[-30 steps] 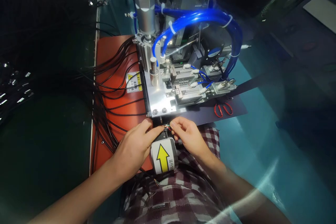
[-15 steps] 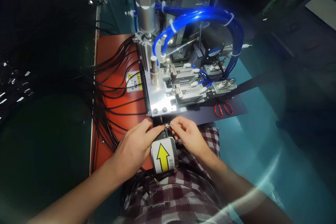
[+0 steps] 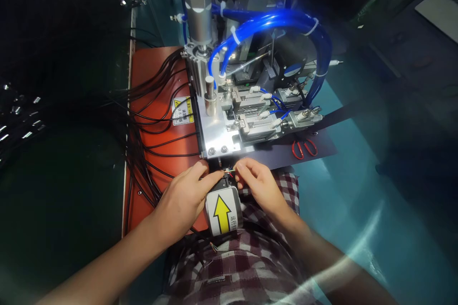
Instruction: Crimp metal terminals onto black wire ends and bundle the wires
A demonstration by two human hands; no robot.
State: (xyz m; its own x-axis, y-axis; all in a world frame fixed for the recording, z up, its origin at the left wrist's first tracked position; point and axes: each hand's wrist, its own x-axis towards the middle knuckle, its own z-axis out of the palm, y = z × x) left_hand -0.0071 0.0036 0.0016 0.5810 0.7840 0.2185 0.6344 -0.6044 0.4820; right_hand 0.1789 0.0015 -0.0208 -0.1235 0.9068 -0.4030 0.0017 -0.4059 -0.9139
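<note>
Thin coloured wires (image 3: 229,170) fan out from a cable end at the front edge of the machine (image 3: 216,136). My left hand (image 3: 188,190) is closed, thumb and fingers pinching the cable at the left of the wires. From the right, my right hand (image 3: 259,183) pinches the tip of a wire between thumb and forefinger. Just below the fingers is a dark track with a white label bearing a yellow arrow (image 3: 222,212). The cable itself is mostly hidden under my left hand.
Several black cables (image 3: 157,124) run over the orange-red surface (image 3: 143,66) into the machine's left side. Red-handled scissors (image 3: 304,149) lie on the dark plate at right. Blue air hoses (image 3: 279,16) arch above the cylinders. Bare wire ends (image 3: 213,247) hang near my checked clothing.
My right hand has shifted slightly to the right, away from my left fingertips, and more of the coloured wires now shows between them. My left hand has stayed in place.
</note>
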